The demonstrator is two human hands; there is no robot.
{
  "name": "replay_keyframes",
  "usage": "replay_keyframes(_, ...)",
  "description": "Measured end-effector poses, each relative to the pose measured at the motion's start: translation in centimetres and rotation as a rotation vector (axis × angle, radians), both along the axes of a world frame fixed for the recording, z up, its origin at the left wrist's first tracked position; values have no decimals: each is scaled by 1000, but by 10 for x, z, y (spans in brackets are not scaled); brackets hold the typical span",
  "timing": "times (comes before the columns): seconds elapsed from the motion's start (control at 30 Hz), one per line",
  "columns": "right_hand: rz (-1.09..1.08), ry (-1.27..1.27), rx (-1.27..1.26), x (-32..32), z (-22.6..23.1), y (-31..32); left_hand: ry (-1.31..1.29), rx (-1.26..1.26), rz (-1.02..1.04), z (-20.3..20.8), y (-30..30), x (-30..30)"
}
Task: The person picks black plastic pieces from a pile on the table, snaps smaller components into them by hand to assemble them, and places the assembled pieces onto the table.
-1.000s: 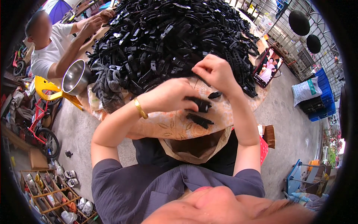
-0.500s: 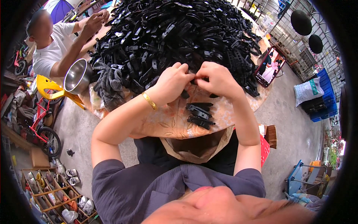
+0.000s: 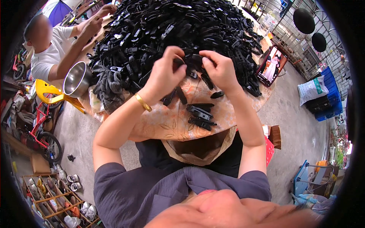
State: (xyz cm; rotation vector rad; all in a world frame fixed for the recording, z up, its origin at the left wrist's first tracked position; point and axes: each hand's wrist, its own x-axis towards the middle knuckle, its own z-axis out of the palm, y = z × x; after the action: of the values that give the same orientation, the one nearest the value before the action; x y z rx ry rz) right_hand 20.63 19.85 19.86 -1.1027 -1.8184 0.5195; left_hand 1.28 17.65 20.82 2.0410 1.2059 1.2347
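Observation:
A big heap of black plastic parts (image 3: 178, 26) covers the far side of the table in front of me. My left hand (image 3: 164, 78), with a gold bangle at the wrist, curls at the heap's near edge around a dark plastic part (image 3: 177, 64). Across from it, my right hand (image 3: 221, 72) pinches a black plastic part (image 3: 196, 59) between thumb and forefinger; the heap behind blurs its outline. Several loose black parts lie beneath my hands. Nearer to me, a small group of black parts (image 3: 201, 116) rests on the patterned tablecloth (image 3: 159, 125).
An open brown paper bag (image 3: 197, 150) sits at my lap below the table edge. Left are grey gloves (image 3: 108, 87), a steel bowl (image 3: 77, 79) and a yellow chair (image 3: 49, 93). A co-worker (image 3: 51, 51) works at the far left. A propped phone (image 3: 272, 65) stands right.
My hands have moved apart from where they met over the table. The left went left, the right slightly up, uncovering loose parts between them. The co-worker's hands shifted a little.

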Motion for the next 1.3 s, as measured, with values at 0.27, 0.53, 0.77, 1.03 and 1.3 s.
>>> replay_keyframes(0.27,205,97,98,-17,-4,-14,-756,-619,-186,-6,10,-6)
replay_keyframes(0.53,112,-46,267,-15,7,-17,-572,-503,-223,1,-1,-1)
replay_keyframes(0.77,303,101,-79,-1,9,-12,-199,-229,-155,13,-12,1)
replay_keyframes(1.03,387,232,-223,12,19,-12,-152,-194,-225,17,-19,2)
replay_keyframes(1.3,191,-278,92,1,-4,-2,211,-97,-824,8,-24,10)
